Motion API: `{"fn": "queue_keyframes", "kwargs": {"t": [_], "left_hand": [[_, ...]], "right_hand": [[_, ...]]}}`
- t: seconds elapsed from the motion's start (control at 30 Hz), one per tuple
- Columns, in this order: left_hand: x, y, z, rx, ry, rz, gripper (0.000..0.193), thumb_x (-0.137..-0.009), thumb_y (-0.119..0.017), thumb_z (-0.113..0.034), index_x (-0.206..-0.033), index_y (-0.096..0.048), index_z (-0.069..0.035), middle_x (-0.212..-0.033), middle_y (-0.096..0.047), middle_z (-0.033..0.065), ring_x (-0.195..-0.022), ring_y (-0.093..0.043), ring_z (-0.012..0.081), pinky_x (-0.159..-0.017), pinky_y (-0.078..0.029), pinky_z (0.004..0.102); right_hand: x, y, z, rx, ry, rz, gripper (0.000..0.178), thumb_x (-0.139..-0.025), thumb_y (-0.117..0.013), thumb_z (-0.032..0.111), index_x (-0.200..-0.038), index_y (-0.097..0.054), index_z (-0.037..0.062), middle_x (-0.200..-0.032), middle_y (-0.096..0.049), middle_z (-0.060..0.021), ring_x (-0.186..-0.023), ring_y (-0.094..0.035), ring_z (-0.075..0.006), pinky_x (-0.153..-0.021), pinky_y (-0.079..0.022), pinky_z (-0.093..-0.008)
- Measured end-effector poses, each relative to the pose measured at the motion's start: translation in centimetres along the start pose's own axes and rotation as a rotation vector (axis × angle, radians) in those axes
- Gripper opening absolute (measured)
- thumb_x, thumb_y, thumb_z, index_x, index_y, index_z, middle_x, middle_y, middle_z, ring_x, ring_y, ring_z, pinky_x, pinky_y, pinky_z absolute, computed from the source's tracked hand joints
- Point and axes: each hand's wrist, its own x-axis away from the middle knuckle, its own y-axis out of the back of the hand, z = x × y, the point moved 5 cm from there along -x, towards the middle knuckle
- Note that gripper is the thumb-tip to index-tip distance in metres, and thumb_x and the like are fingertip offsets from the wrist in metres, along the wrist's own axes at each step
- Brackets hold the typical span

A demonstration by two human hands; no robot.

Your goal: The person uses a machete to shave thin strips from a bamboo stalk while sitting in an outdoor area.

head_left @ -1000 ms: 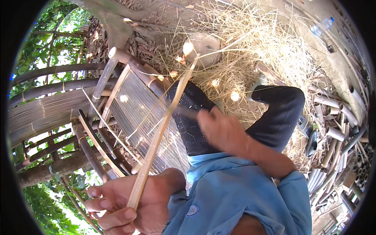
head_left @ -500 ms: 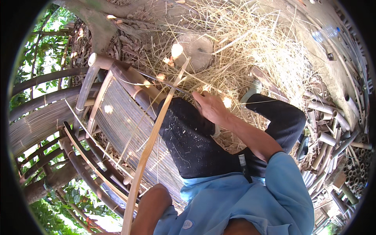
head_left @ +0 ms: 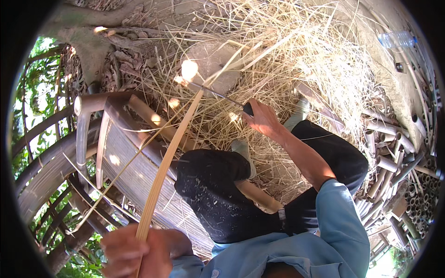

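Note:
My left hand, at the lower left and smeared by motion, is closed around the lower part of a long, pale bamboo strip. The strip slants up and away to the right, its far part thinning into narrow slivers. My right hand grips a knife by its dark handle. The narrow knife blade points up and left and crosses the strip near its far end; whether it is cutting into it I cannot tell. Beyond the blade stands a round wooden block among the shavings.
A heap of pale shavings covers the ground ahead. To the left stands a slatted bamboo bench. Cut bamboo tubes lie stacked at the right, and a clear plastic bottle lies at the upper right.
My left hand has come into view with the strip. The knife has moved right, away from the bench, and now crosses the strip nearer its far end. The view has shifted slightly.

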Motion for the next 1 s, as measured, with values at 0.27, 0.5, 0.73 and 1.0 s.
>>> {"fn": "queue_keyframes", "kwargs": {"t": [0.27,0.5,0.73,1.0], "left_hand": [[-1.8,-4.5,1.8,0.062,-0.248,-0.268,0.045,-0.109,-0.027,-0.044,-0.085,-0.046,-0.011,-0.057,-0.037,-0.0043,-0.038,-0.048,0.0049,-0.035,-0.032,0.0179],[-0.4,-5.9,2.5,0.122,-0.076,0.063,0.039,-0.110,-0.030,-0.037,-0.087,-0.046,-0.009,-0.061,-0.041,-0.0046,-0.037,-0.046,0.0034,-0.035,-0.030,0.0142],[1.4,-5.7,0.3,-0.105,-0.390,0.011,0.027,-0.106,-0.048,-0.031,-0.091,-0.050,-0.009,-0.070,-0.043,-0.0044,-0.045,-0.040,0.0011,-0.043,-0.032,0.0141],[1.4,-6.1,2.8,0.063,-0.143,-0.111,0.030,-0.107,-0.047,-0.033,-0.087,-0.049,-0.011,-0.065,-0.040,-0.0056,-0.044,-0.036,0.0011,-0.041,-0.029,0.0157]], "right_hand": [[3.2,2.6,-3.9,0.027,-0.009,-0.158,0.036,-0.094,-0.068,0.030,-0.105,-0.050,-0.0001,-0.079,-0.066,-0.0198,-0.065,-0.068,-0.0387,-0.059,-0.055,-0.0455],[1.0,2.6,0.7,-0.124,-0.158,0.033,0.035,-0.098,-0.063,0.036,-0.105,-0.051,0.0029,-0.078,-0.067,-0.0190,-0.062,-0.068,-0.0290,-0.055,-0.054,-0.0452],[-4.5,0.7,-3.3,-0.148,-0.057,-0.007,0.030,-0.099,-0.057,0.033,-0.107,-0.053,0.0044,-0.081,-0.068,-0.0200,-0.066,-0.068,-0.0387,-0.058,-0.054,-0.0490],[-4.5,1.5,-0.8,-0.377,-0.100,0.308,0.028,-0.098,-0.056,0.029,-0.108,-0.053,0.0035,-0.083,-0.068,-0.0181,-0.063,-0.068,-0.0332,-0.060,-0.055,-0.0467]]}}
